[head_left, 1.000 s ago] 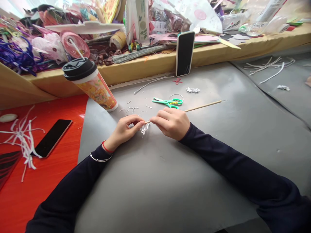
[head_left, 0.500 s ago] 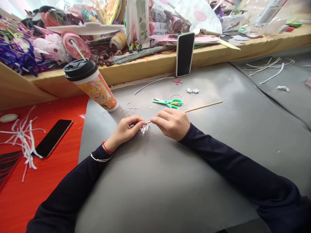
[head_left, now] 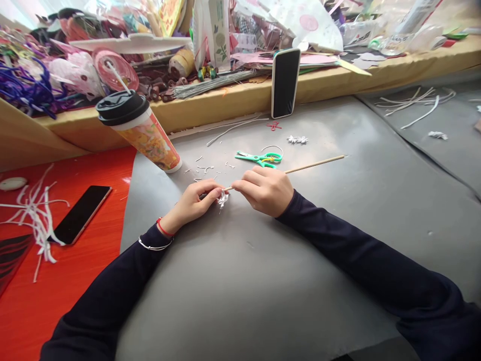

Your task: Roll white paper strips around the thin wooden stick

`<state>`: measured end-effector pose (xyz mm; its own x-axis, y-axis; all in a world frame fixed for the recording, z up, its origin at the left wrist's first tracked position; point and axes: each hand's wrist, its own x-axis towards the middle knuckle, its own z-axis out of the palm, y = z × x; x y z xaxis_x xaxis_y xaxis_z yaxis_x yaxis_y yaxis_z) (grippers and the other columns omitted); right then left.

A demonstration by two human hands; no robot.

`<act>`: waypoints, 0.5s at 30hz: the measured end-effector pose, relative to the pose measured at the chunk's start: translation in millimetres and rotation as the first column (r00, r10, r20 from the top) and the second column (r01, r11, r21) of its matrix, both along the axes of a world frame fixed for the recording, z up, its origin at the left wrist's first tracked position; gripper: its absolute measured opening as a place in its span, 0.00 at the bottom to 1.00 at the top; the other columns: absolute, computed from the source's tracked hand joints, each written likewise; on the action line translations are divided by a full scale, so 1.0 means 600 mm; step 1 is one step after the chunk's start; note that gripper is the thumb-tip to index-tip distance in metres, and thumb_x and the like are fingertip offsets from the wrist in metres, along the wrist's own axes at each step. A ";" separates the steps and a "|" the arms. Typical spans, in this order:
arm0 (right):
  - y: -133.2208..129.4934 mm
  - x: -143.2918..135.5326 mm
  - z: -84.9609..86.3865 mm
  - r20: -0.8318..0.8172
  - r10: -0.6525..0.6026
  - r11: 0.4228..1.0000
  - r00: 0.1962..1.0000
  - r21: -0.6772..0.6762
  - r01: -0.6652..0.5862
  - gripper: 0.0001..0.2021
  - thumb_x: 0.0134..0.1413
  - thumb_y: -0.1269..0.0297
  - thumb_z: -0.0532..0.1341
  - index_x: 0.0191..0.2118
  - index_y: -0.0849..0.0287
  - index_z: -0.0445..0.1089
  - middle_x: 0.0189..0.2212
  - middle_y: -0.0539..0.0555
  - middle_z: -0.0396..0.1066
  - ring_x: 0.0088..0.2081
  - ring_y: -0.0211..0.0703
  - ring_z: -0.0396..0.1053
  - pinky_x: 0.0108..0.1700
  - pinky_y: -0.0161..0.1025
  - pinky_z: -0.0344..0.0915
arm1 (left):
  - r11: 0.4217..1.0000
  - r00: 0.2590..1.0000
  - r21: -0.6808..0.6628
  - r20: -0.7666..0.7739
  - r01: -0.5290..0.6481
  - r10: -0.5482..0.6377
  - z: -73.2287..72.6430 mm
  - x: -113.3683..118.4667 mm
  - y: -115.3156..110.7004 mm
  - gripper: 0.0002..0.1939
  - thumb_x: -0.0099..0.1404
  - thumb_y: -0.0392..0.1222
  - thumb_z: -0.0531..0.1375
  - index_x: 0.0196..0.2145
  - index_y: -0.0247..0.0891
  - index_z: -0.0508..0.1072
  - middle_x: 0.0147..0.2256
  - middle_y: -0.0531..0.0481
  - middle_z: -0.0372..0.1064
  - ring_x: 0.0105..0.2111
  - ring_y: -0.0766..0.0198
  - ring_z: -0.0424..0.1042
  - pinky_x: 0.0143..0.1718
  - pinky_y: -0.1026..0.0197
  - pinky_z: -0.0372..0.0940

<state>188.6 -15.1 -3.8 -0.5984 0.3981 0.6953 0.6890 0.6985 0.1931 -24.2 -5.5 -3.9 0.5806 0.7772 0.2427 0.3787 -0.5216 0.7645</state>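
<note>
My right hand is closed around a thin wooden stick, whose long end sticks out to the right. The stick's other tip reaches the fingers of my left hand. Pinched between that thumb and forefinger is a small white knotted cord piece, with short ends hanging down; part of it is hidden by the fingers. Just beyond my hands lie green-handled scissors and white cord scraps. Farther back are a white knotted piece and a small red knot.
A lidded paper cup with a straw stands at the left. One phone leans upright at the back; another phone lies on the red surface beside white strips. A cluttered ledge runs along the back. At right lie more cords.
Both hands keep nearly the same place and hold. The white knotted piece at my left fingertips has shifted slightly, and the whole view has moved a touch.
</note>
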 end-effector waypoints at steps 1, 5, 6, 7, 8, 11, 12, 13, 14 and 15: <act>0.000 0.000 0.000 0.006 0.000 1.000 1.000 0.004 0.000 0.12 0.58 0.69 0.51 0.33 0.57 0.71 0.24 0.50 0.66 0.29 0.37 0.55 0.30 0.36 0.47 | 1.000 1.000 0.013 -0.019 0.009 -0.009 0.000 -0.001 0.000 0.12 0.65 0.41 0.51 0.34 0.35 0.72 0.31 0.49 0.68 0.28 0.68 0.65 0.31 0.66 0.61; 0.000 0.001 0.000 0.013 0.005 1.000 1.000 0.004 -0.005 0.12 0.59 0.69 0.51 0.34 0.58 0.71 0.24 0.51 0.66 0.29 0.37 0.55 0.30 0.37 0.47 | 0.999 0.997 0.036 -0.078 0.015 -0.012 -0.001 -0.002 0.001 0.11 0.66 0.41 0.50 0.33 0.35 0.70 0.30 0.50 0.67 0.30 0.67 0.66 0.33 0.65 0.61; -0.001 0.001 0.000 0.009 0.008 1.000 1.000 0.005 -0.009 0.12 0.59 0.69 0.51 0.34 0.58 0.71 0.24 0.51 0.66 0.29 0.37 0.55 0.30 0.37 0.46 | 0.999 0.996 0.033 -0.085 0.012 -0.010 -0.001 -0.003 0.001 0.11 0.66 0.41 0.49 0.33 0.35 0.69 0.29 0.50 0.67 0.29 0.67 0.65 0.33 0.65 0.61; -0.001 0.001 0.000 0.005 0.014 1.000 1.000 0.006 -0.014 0.12 0.59 0.69 0.51 0.34 0.58 0.71 0.24 0.51 0.66 0.29 0.37 0.55 0.30 0.37 0.47 | 1.000 0.996 0.029 -0.089 0.011 -0.008 -0.001 -0.003 0.001 0.11 0.66 0.42 0.49 0.32 0.35 0.68 0.28 0.51 0.66 0.28 0.68 0.65 0.32 0.65 0.61; -0.001 0.001 0.000 0.002 0.019 1.000 1.000 0.006 -0.019 0.12 0.59 0.69 0.51 0.34 0.58 0.71 0.25 0.51 0.66 0.29 0.37 0.55 0.30 0.37 0.47 | 1.000 0.996 0.026 -0.092 0.011 -0.008 -0.001 -0.003 0.001 0.11 0.66 0.42 0.49 0.31 0.35 0.68 0.28 0.51 0.66 0.28 0.68 0.64 0.32 0.66 0.60; -0.001 0.001 0.000 0.001 0.023 1.000 1.000 -0.002 -0.023 0.12 0.59 0.69 0.50 0.34 0.58 0.71 0.25 0.51 0.66 0.29 0.37 0.55 0.30 0.37 0.46 | 1.000 0.996 0.021 -0.088 0.016 -0.014 -0.001 -0.002 0.001 0.11 0.66 0.41 0.49 0.30 0.36 0.67 0.27 0.52 0.64 0.27 0.69 0.64 0.32 0.66 0.60; -0.001 0.001 0.000 0.004 0.020 1.000 1.000 -0.005 -0.020 0.12 0.59 0.69 0.50 0.34 0.58 0.71 0.25 0.51 0.66 0.29 0.37 0.55 0.30 0.37 0.46 | 1.000 0.996 0.020 -0.085 0.017 -0.015 -0.001 -0.002 0.001 0.11 0.66 0.41 0.49 0.30 0.36 0.66 0.28 0.52 0.64 0.27 0.69 0.64 0.32 0.66 0.60; -0.001 0.000 0.000 0.010 0.016 1.000 1.000 -0.007 -0.016 0.12 0.59 0.69 0.50 0.34 0.58 0.71 0.25 0.51 0.66 0.29 0.37 0.55 0.30 0.37 0.46 | 1.000 0.996 0.021 -0.084 0.018 -0.016 0.000 -0.002 0.001 0.10 0.66 0.41 0.49 0.30 0.36 0.66 0.28 0.52 0.64 0.27 0.69 0.64 0.32 0.66 0.60; -0.001 0.000 0.000 0.015 0.011 1.000 1.000 -0.006 -0.011 0.12 0.59 0.69 0.50 0.34 0.57 0.71 0.25 0.51 0.66 0.29 0.37 0.55 0.30 0.37 0.46 | 1.000 0.996 0.020 -0.086 0.017 -0.016 0.000 -0.002 0.001 0.10 0.66 0.41 0.49 0.30 0.36 0.66 0.28 0.52 0.64 0.28 0.69 0.64 0.32 0.66 0.60; -0.001 0.000 0.000 0.020 0.006 1.000 1.000 -0.005 -0.006 0.11 0.58 0.69 0.51 0.34 0.57 0.71 0.25 0.51 0.66 0.29 0.37 0.55 0.29 0.37 0.46 | 1.000 0.996 0.019 -0.090 0.017 -0.015 0.000 -0.002 0.001 0.10 0.66 0.41 0.49 0.31 0.36 0.67 0.28 0.52 0.65 0.28 0.68 0.64 0.32 0.65 0.60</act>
